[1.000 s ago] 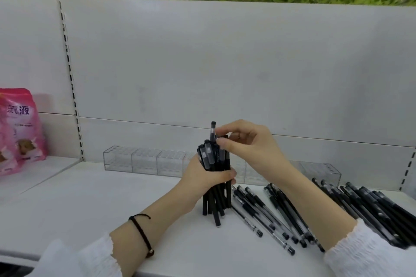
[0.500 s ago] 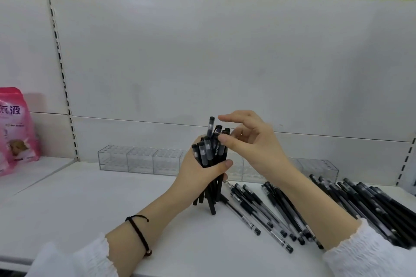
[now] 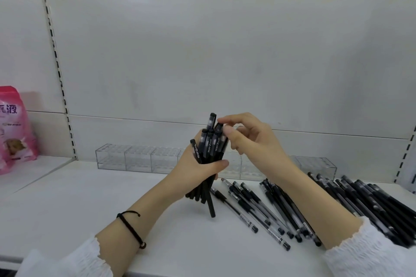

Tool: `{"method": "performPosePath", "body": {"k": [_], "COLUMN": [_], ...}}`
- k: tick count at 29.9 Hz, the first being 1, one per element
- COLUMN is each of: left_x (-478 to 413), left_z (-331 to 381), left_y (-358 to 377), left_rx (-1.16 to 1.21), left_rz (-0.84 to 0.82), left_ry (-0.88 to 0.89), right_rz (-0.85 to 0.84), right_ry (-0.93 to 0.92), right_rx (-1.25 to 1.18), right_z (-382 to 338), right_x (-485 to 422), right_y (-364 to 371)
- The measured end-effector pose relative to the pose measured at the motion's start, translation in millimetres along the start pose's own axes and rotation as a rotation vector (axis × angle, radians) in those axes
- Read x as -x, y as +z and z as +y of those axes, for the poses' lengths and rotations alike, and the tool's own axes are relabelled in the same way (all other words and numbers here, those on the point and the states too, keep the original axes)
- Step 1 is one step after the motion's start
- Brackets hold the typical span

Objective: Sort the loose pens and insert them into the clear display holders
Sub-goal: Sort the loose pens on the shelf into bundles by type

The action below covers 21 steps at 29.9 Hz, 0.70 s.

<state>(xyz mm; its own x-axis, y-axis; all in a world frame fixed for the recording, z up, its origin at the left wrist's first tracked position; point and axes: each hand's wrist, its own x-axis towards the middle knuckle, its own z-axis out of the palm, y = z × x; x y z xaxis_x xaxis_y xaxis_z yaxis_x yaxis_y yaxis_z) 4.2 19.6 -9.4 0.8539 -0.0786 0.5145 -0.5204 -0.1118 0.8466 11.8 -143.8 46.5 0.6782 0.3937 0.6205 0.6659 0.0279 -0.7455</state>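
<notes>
Right now your left hand (image 3: 200,171) grips a bundle of pens (image 3: 210,148) upright, fingers wrapped round its middle, over the shelf (image 3: 90,198). One pen hangs lower than the rest (whether its end touches the shelf, I cannot tell). Your right hand (image 3: 249,141) pinches a cap at the top of the bundle between thumb and forefinger, the other fingers curled.

The open room is to your left: bare shelf runs from the bundle out to the seam with the neighbouring shelf. The front edge passes under both your forearms. At the back, the clear display holders (image 3: 137,157) stand in a row against the back panel (image 3: 225,51), partly hidden behind your hands.

To the right it is crowded. Loose pens (image 3: 258,209) lie fanned just beside the bundle and under your right forearm, and a larger pile (image 3: 371,200) spreads beyond your right sleeve. A pink bag (image 3: 13,128) stands well apart at the far left.
</notes>
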Motion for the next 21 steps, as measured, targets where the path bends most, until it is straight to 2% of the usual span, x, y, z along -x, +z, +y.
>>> {"method": "performPosePath", "body": {"k": [6,11,16,21], "left_x": [3.2,12.1,11.5,10.1], "left_z": [-2.8,-2.6,-1.3,6.4], "left_y": [-2.1,9.2,8.1,-2.1], "left_rx": [0.063,0.139,0.057,0.045], "left_rz": [-0.148,-0.152,-0.051,-0.096], "left_ry": [-0.111,-0.148,-0.118,-0.181], "right_rz": [0.014,0.021,0.088,0.141], "right_ry": [-0.020,-0.006,-0.029,0.019], "right_rx": [-0.005,-0.011,0.014,0.059], "right_z": [6.5,11.6,13.1,19.1], "right_x": [0.5,0.5,0.8,1.1], "right_y": [5.4,7.6,3.6,7.0]}}
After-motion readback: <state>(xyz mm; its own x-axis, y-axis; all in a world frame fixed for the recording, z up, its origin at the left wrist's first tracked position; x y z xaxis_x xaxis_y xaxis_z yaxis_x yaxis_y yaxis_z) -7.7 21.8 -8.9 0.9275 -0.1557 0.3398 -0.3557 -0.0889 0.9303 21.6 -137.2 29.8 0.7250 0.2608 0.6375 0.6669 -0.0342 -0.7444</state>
